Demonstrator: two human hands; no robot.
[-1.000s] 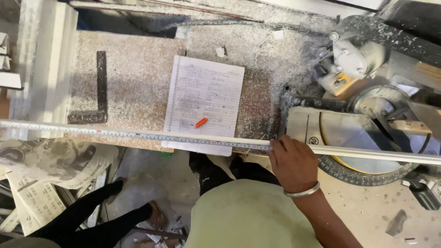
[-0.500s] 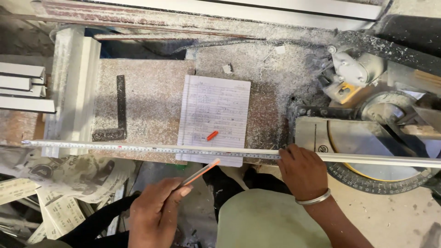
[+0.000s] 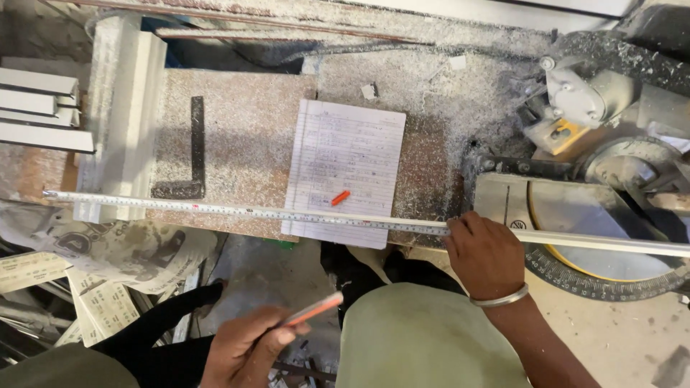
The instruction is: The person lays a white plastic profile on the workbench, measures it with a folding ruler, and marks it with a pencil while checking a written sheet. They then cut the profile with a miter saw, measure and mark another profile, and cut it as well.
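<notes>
1. A long metal strip [image 3: 287, 213] is laid across the worktop [image 3: 244, 144], over the lower edge of a lined paper sheet [image 3: 352, 169].
2. The strip is pressed down by the right hand [image 3: 485, 255], fingers [image 3: 460, 228] curled onto it, right of the sheet.
3. An orange pencil [image 3: 313, 310] is pinched in the closed fingers of the left hand [image 3: 244, 352], below the sheet.
4. A small orange piece [image 3: 340, 197] is seen on the sheet.

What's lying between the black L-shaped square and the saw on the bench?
In the head view, a lined notebook page with a small orange piece on it lies between the black square and the saw.

left hand [image 3: 244, 352] fingers curled, right hand [image 3: 485, 253] pressing down
</notes>
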